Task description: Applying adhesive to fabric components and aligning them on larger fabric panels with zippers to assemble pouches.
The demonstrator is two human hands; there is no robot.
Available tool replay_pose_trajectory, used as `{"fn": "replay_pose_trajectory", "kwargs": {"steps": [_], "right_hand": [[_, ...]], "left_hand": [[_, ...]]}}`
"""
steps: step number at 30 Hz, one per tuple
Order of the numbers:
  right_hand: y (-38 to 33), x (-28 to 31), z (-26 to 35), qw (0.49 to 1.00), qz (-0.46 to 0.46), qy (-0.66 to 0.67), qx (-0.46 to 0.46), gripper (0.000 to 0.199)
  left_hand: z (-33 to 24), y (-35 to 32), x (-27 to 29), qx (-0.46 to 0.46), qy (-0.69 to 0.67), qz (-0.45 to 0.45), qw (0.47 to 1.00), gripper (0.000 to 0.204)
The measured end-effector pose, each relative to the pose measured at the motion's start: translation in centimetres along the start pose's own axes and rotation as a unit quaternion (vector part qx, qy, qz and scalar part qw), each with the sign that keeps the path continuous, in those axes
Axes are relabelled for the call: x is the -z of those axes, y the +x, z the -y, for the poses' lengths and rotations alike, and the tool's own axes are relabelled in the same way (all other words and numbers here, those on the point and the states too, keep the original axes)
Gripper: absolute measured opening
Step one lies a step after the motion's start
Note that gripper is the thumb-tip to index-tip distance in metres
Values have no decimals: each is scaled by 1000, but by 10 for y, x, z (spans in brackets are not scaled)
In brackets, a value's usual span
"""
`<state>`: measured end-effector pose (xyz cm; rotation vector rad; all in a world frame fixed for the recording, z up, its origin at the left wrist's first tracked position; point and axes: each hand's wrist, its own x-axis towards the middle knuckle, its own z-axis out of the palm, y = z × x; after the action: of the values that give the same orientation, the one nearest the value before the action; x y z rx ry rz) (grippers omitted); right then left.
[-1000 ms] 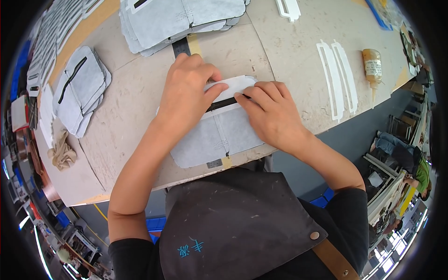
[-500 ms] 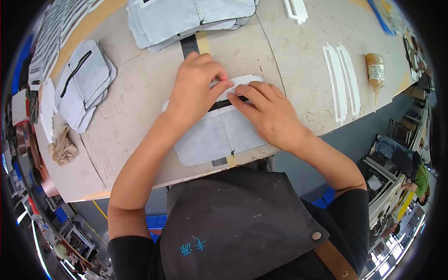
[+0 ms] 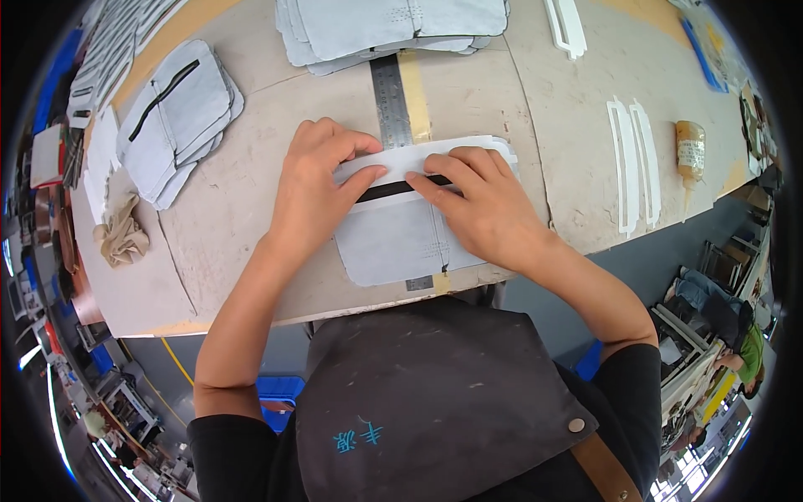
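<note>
Grey fabric panel (image 3: 393, 243) lies flat at the near edge of the table (image 3: 251, 251), its rounded end toward the person, a white strip (image 3: 418, 155) and a black slit (image 3: 389, 191) running left to right across its upper part. Left hand (image 3: 314, 188) and right hand (image 3: 485, 201) press flat on it with fingers spread, grasping nothing; they hide the strip's middle. A metal ruler (image 3: 390, 100) runs away from the person beneath the panel, mostly covered. Farther off sit a stack of grey panels (image 3: 393, 29), another pile (image 3: 180, 109), white frames (image 3: 631, 163) and a glue bottle (image 3: 691, 155).
</note>
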<state>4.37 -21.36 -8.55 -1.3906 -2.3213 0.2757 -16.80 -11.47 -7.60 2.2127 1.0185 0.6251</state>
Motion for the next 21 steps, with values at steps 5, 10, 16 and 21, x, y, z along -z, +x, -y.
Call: {"fn": "replay_pose_trajectory", "kwargs": {"steps": [5, 10, 16, 21], "right_hand": [[1, -1, 2, 1000, 5, -13, -6, 40], [1, -2, 5, 1000, 9, -22, -15, 41], [-2, 1, 1, 999, 18, 9, -29, 43], [-6, 4, -3, 999, 15, -19, -28, 44]], "left_hand": [[6, -9, 4, 13, 24, -5, 1000, 23], [6, -13, 8, 18, 47, 1, 999, 25], [-18, -29, -14, -134, 93, 40, 986, 57], [-32, -38, -27, -97, 141, 134, 976, 80]]}}
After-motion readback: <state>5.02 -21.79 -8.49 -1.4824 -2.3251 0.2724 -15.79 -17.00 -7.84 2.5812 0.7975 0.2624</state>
